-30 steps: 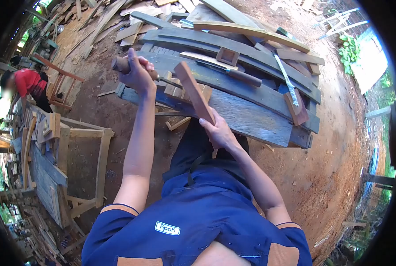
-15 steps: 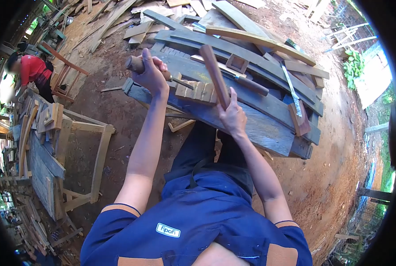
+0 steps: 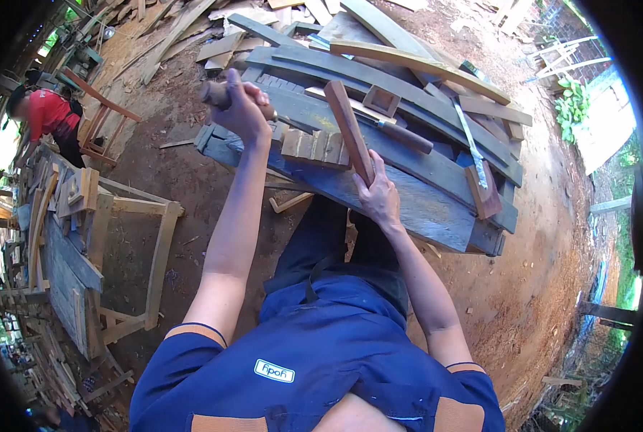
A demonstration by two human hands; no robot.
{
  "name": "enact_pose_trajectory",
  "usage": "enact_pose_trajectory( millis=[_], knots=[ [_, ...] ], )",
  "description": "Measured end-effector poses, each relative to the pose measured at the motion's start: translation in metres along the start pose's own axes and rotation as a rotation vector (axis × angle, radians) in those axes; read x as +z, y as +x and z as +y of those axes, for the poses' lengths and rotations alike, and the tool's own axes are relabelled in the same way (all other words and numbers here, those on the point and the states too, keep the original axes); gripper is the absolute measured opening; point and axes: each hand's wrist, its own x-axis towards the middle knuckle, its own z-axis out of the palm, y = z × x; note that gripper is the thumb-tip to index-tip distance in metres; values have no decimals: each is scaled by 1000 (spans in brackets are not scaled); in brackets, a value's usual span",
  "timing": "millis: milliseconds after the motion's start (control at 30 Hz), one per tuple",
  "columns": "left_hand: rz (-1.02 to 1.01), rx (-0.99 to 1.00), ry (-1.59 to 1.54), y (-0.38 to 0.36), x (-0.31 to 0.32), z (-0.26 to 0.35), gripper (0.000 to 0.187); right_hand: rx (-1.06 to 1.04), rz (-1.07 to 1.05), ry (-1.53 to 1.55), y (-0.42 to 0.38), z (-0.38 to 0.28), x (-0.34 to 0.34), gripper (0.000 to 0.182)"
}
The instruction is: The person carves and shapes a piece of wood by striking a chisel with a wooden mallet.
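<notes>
My left hand (image 3: pixel 244 115) is closed around the wooden handle of a chisel (image 3: pixel 215 94), whose blade points right, just above the near edge of the workbench (image 3: pixel 422 209). Below and right of the blade, a row of light wooden blocks (image 3: pixel 314 147) lies together on the bench. My right hand (image 3: pixel 380 196) grips the lower end of a reddish-brown wooden bar (image 3: pixel 348 126), which tilts up and to the left beside the blocks. Behind the bar lies another tool with a dark wooden handle (image 3: pixel 406 137).
A small square wooden frame (image 3: pixel 381 101), long boards (image 3: pixel 422 63) and a metal-bladed saw-like tool (image 3: pixel 469 133) lie on the bench. At left stands a second wooden bench (image 3: pixel 131 205); a person in a red shirt (image 3: pixel 48 111) bends beyond it. Scrap boards (image 3: pixel 185 36) cover the ground behind.
My left hand has lifted slightly up and left, drawing the chisel's tip away from the blocks. My right hand and the bar have shifted only a little.
</notes>
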Motion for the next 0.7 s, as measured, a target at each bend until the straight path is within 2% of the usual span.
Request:
enact_pose_trajectory(
  millis=[67, 267, 433, 500, 533, 567, 600, 700],
  knots=[
    [-66, 25, 56, 2, 1, -7, 35, 10, 7, 11, 1, 0, -1, 67],
    [-78, -36, 49, 7, 3, -10, 32, 18, -1, 55, 1, 3, -2, 65],
    [-176, -24, 53, 9, 9, -11, 29, -36, 18, 186, 6, -8, -13, 54],
    [-197, -25, 85, 7, 14, -9, 28, -175, 62, 264, 20, -38, -31, 50],
    [-202, -38, 104, 6, 14, -8, 28, -225, 14, 327, 25, -68, -50, 48],
    [-210, -40, 103, 7, 15, -9, 28, -464, 112, 351, 34, -89, -59, 48],
    [-209, -38, 88, 8, 16, -10, 27, -614, 184, 334, 38, -117, -72, 48],
    [-224, -36, 63, 8, 13, -12, 22, -654, 128, 321, 36, -184, -98, 47]
  ],
)
